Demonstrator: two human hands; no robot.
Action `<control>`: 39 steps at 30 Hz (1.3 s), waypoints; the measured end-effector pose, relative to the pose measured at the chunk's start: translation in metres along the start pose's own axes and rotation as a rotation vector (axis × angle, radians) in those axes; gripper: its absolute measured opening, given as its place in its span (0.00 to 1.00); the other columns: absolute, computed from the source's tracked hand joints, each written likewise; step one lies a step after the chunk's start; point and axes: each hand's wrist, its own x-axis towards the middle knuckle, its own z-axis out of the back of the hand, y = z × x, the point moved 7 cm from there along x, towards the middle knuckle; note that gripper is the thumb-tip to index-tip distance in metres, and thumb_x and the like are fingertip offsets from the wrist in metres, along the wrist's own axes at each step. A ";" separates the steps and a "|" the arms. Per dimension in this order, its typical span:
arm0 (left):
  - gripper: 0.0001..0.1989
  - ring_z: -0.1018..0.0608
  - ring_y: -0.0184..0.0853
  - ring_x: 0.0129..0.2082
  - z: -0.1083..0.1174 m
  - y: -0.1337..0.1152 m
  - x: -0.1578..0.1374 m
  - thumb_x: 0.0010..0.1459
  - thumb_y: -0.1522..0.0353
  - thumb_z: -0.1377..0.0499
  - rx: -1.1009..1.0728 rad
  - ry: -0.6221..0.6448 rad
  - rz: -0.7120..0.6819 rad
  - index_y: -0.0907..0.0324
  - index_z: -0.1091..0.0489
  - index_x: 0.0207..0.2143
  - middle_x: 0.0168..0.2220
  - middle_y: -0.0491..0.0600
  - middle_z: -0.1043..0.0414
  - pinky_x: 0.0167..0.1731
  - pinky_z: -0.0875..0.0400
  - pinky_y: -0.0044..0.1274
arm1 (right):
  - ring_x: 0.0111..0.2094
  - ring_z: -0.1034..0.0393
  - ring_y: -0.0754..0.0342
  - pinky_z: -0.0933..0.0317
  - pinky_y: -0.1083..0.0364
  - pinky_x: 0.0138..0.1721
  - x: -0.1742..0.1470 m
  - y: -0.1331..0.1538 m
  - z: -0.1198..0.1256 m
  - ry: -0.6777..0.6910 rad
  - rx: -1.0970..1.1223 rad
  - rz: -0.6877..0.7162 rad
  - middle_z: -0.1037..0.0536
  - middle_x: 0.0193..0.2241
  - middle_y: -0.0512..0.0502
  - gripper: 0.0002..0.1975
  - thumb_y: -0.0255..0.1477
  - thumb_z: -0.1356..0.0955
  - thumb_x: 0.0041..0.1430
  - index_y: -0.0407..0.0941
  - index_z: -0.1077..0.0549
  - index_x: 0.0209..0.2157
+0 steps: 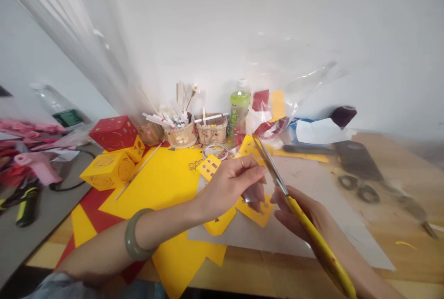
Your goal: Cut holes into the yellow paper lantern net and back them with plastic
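Note:
My left hand [239, 176], above the work sheet, has its thumb and index finger pinched together; whatever may be between them is too small to make out. A green bangle [133, 236] circles that wrist. In my right hand [305, 211] lies a long yellow-handled tool [312, 232] with two slim metal prongs. Its prongs point up and away, just right of my left fingertips. Beneath my hands, yellow card pieces with small cut-out shapes [258, 213] lie on a grey sheet [294, 239]. Another punched yellow card [209, 167] is partly behind my left hand.
Left stand a yellow box [107, 169], a red box [114, 131] and a pink glue gun [40, 167]. Along the wall are a pen basket [180, 135], a second basket [212, 131] and a green drink bottle [239, 105]. Black-handled scissors [359, 190] lie right.

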 end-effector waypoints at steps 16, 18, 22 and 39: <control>0.15 0.28 0.27 0.16 0.021 0.024 0.024 0.51 0.59 0.41 -0.033 -0.058 0.130 0.62 0.36 0.24 0.18 0.44 0.31 0.19 0.31 0.18 | 0.12 0.49 0.64 0.55 0.63 0.13 0.030 -0.027 0.004 -0.057 0.116 -0.191 0.44 0.11 0.59 0.17 0.40 0.33 0.47 0.44 0.42 0.19; 0.15 0.27 0.27 0.17 0.023 0.027 0.025 0.52 0.59 0.42 -0.028 -0.037 0.135 0.62 0.36 0.23 0.19 0.45 0.31 0.20 0.30 0.19 | 0.11 0.50 0.65 0.56 0.63 0.12 0.031 -0.035 0.001 -0.036 0.140 -0.220 0.45 0.10 0.59 0.18 0.41 0.34 0.49 0.44 0.42 0.19; 0.16 0.27 0.27 0.18 0.023 0.030 0.025 0.53 0.59 0.43 -0.037 0.003 0.153 0.63 0.36 0.22 0.20 0.46 0.30 0.21 0.30 0.19 | 0.11 0.51 0.65 0.59 0.63 0.13 0.031 -0.035 -0.005 0.004 0.177 -0.182 0.44 0.11 0.59 0.19 0.43 0.36 0.53 0.44 0.43 0.20; 0.12 0.25 0.30 0.25 0.048 0.032 0.013 0.51 0.62 0.41 0.006 -0.193 0.237 0.62 0.32 0.32 0.31 0.49 0.29 0.24 0.31 0.21 | 0.16 0.48 0.60 0.50 0.57 0.17 -0.002 -0.006 0.058 -0.228 0.240 0.110 0.40 0.15 0.53 0.25 0.54 0.37 0.46 0.45 0.38 0.21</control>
